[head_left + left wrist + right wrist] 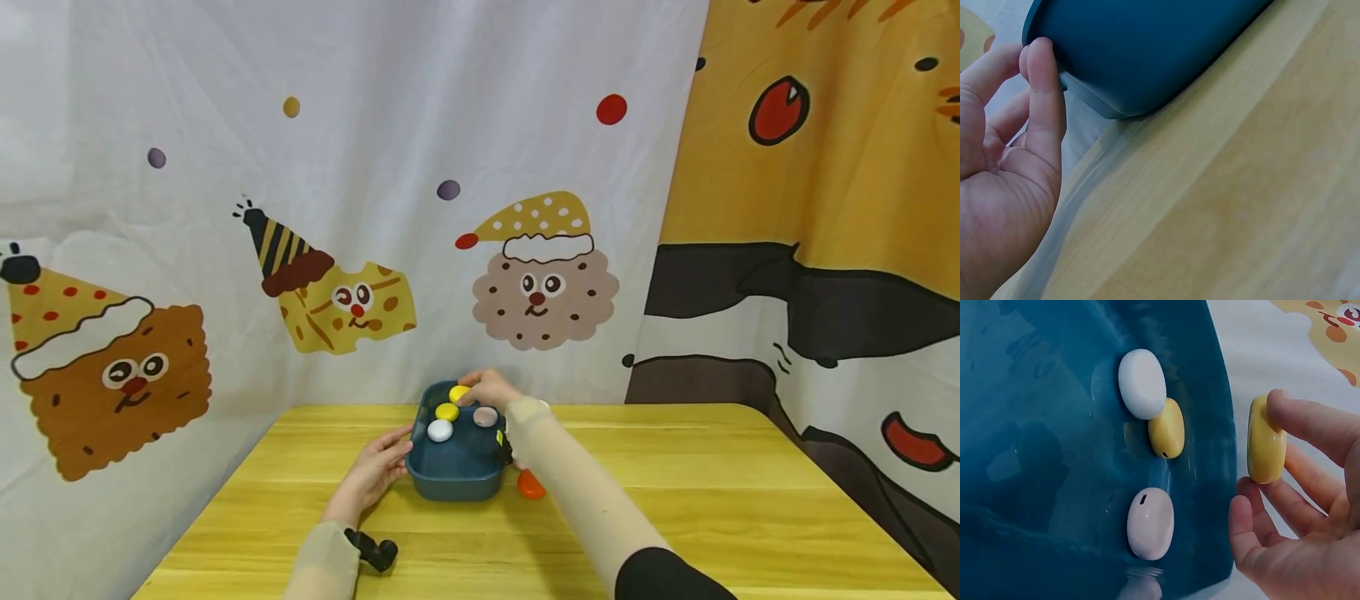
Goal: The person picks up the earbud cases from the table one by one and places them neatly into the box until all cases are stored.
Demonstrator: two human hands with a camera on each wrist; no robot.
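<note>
A dark blue rectangular bin (457, 488) stands on the table. My left hand (372, 472) holds its left side, with thumb and fingers at the edge (1094, 56) in the left wrist view. Over the bin's far end, my right hand (491, 389) pinches a glossy yellow oval piece (1266, 440) between thumb and fingers. Inside the bin lie a white oval piece (1142, 384), another yellow one (1167, 429) touching it, and a pale pink one (1150, 524) apart from them. The yellow and pink pieces in the bin show a small dark slot.
An orange-red rounded piece (531, 485) lies on the wooden table (675, 492) right of the bin, partly behind my right forearm. Something whitish shows beside that forearm, mostly hidden. A printed cloth (420, 100) hangs behind the table's far edge.
</note>
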